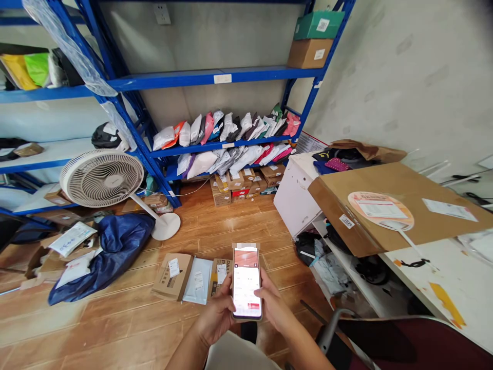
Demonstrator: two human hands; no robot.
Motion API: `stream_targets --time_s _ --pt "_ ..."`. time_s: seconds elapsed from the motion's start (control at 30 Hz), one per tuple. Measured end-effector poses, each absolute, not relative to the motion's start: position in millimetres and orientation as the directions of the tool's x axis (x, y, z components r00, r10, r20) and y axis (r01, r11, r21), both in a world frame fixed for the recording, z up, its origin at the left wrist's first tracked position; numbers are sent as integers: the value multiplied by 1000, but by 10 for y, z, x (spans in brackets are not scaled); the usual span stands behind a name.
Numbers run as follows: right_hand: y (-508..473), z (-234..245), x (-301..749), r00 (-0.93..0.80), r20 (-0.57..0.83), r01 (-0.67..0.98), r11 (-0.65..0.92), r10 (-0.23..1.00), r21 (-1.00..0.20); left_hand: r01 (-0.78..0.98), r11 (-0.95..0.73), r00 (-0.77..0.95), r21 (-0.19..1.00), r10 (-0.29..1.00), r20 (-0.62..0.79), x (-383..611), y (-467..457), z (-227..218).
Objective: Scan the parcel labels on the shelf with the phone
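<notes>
A smartphone [246, 282] with a lit screen is held upright low in the middle of the view. My left hand [215, 316] wraps round its left edge from below. My right hand [271, 303] grips its right edge, thumb resting over the lower screen. On the wooden floor just beyond the phone lie a brown cardboard parcel [171, 275], a pale grey mailer bag [197, 280] and a second small box [219, 272], all with labels.
Blue metal shelving [215, 77] holds rows of mailer bags and small boxes. A white fan [102, 177] stands at left by a blue bag [111, 252]. A white desk [423, 267] at right carries a large flat carton [404, 205]. A dark red chair [404, 344] is at lower right.
</notes>
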State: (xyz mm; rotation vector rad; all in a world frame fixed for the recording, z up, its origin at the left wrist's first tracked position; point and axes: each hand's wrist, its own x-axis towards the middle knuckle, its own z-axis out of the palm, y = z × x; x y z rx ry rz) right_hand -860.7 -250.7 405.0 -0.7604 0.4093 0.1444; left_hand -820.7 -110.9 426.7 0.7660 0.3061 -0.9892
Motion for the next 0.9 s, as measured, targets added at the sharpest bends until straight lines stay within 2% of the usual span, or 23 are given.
stream_targets --time_s 0.2,0.43,0.6,0.77,0.9 --pt "-2457 4088 -8568 906 -411 -249 662 -97 -707 832 262 535 489 -615 -580 -8197 -1088 4280" --pt "-2377 3987 -8533 890 -436 -255 642 -137 -723 859 365 508 359 -697 -506 -8192 -1036 4242" --pt "-2368 3910 -8551 892 -443 -285 645 -93 -709 861 384 508 333 -670 -541 -8241 -1002 4135" --pt "-2280 3742 -8770 914 -400 -320 718 64 -618 895 330 446 301 -693 -566 -8359 -834 3887" --pt "-2084 3282 -9120 849 -528 -305 814 -3 -494 949 167 307 269 -689 -656 -8396 -556 3451"
